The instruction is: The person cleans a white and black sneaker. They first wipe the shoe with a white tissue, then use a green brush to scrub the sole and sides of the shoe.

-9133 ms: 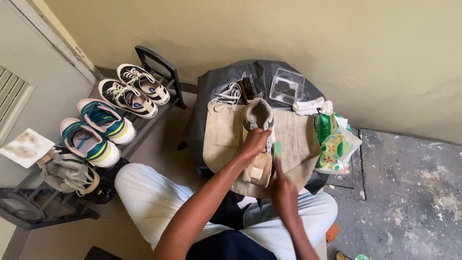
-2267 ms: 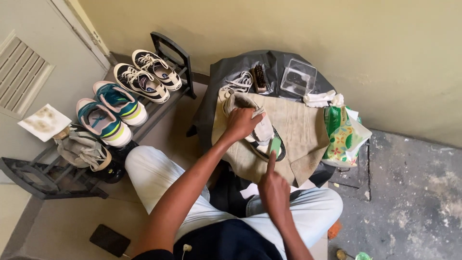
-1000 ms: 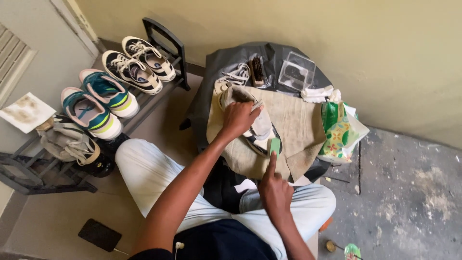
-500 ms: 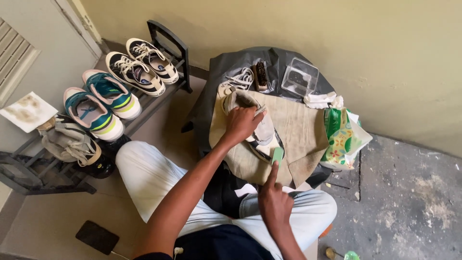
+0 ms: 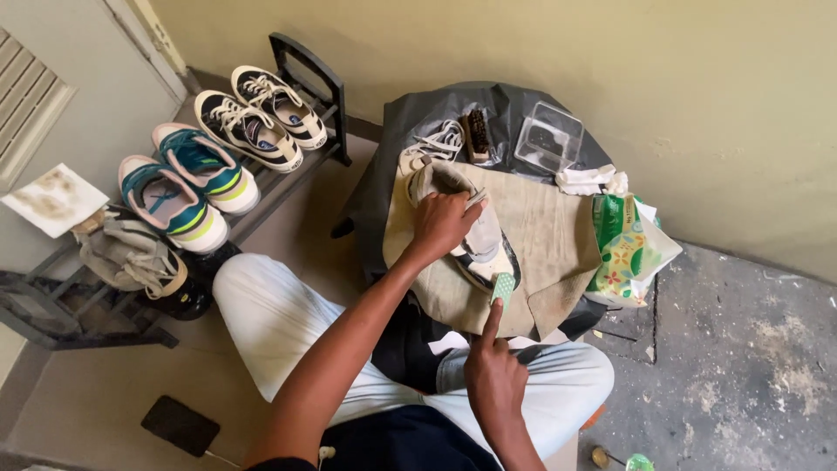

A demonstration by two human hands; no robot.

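Looks like a home entryway or a back porch corner, not any kind of shop. There's a low black shoe rack against the wall with a few pairs of sneakers lined up on it, plain yellowish painted walls, and a louvred door panel on the left. The floor is tile under the rack and turns into rough, stained concrete on the right. A phone lies charging on the floor.
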